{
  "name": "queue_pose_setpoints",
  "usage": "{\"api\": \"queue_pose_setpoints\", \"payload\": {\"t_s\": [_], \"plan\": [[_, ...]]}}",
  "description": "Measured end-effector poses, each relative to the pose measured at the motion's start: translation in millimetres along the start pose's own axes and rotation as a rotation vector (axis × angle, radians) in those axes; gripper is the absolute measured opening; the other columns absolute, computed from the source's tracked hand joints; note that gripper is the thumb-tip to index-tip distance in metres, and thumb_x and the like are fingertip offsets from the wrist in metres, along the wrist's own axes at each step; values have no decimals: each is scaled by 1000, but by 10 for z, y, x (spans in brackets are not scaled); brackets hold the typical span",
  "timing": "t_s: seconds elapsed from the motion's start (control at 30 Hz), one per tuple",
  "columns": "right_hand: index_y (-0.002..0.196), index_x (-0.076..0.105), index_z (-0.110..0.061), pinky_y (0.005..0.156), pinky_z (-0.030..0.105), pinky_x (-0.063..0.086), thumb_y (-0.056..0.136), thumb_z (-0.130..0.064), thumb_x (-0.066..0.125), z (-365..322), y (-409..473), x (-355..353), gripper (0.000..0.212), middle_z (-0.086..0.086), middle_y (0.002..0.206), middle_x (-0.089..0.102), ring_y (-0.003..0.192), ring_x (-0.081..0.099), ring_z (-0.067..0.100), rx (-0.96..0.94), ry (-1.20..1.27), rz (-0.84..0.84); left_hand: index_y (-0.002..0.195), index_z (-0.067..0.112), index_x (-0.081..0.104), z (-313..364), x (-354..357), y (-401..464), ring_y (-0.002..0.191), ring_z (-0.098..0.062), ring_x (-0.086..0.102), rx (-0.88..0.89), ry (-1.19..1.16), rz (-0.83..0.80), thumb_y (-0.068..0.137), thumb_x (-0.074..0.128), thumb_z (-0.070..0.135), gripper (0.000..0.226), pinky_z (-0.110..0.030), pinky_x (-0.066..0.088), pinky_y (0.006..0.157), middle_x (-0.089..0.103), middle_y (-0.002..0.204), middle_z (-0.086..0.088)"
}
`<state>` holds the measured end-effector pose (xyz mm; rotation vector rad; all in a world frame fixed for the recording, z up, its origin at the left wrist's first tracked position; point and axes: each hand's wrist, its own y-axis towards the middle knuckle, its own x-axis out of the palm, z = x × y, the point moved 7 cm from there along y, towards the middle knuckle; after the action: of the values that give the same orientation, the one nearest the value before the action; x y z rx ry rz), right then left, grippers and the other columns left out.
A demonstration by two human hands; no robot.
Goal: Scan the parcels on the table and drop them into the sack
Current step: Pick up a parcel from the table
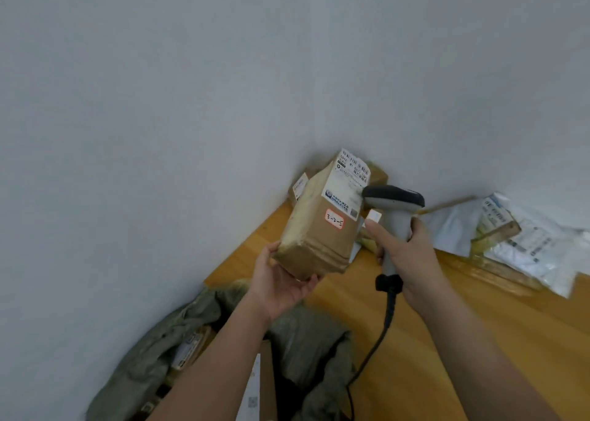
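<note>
Cardboard parcel point(322, 226), brown and taped, held up in the air above the near left corner of a wooden tabletop point(431, 340), tilted so that its white shipping label point(349, 181) and a small pink sticker with handwritten numbers face the viewer. The left hand point(284, 280) cups the parcel from beneath, fingers curled around its lower end. The right hand point(407, 254) grips the handle of a grey handheld barcode scanner point(394, 206), whose dark head sits just beside the label, pointing at it; a black cable point(380, 340) trails from the handle down off the tabletop edge. Judging from this, the scan of this parcel is under way and the drop has not yet happened. Below the left forearm, beside the tabletop, a grey-green sack point(306, 347) lies open, with at least two labelled boxes point(191, 347) already inside, so part of the work looks done. More remains: a few brown boxes point(298, 186) sit in the far corner against the pale wall, behind the held parcel, and a loose heap of white plastic mailers and a flat box point(523, 245) lies on the tabletop to the right, well apart from the sack.
</note>
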<state>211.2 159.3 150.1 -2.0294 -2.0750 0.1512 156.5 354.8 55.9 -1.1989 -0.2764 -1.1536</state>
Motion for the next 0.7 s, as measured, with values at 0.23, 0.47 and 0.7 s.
{"api": "queue_pose_setpoints", "payload": {"t_s": [0.23,0.47,0.7], "plan": [[126,39,-23,67,28,55,69,-22,87,-80,-422,-438,75,-3,104,64,91,66,13,-56,-33,83,115,5,62,-455,245,-180,98,-30,45,-18,415,-28,78,53,10,38,-41,47,80,48,107,-12],[131,34,-26,65,27,50,68,-26,88,-63,-550,-597,83,-8,106,60,93,60,10,-72,-219,11,129,10,54,-677,536,-381,117,-33,57,-106,644,-53,76,65,67,79,-49,50,98,61,125,-17],[125,33,-32,67,29,51,69,-21,88,-235,-616,-1034,79,-8,108,60,93,59,10,-109,-314,-10,124,12,57,-993,1076,-528,93,-22,73,-89,727,-226,49,88,57,93,-36,59,77,76,98,-6]]}}
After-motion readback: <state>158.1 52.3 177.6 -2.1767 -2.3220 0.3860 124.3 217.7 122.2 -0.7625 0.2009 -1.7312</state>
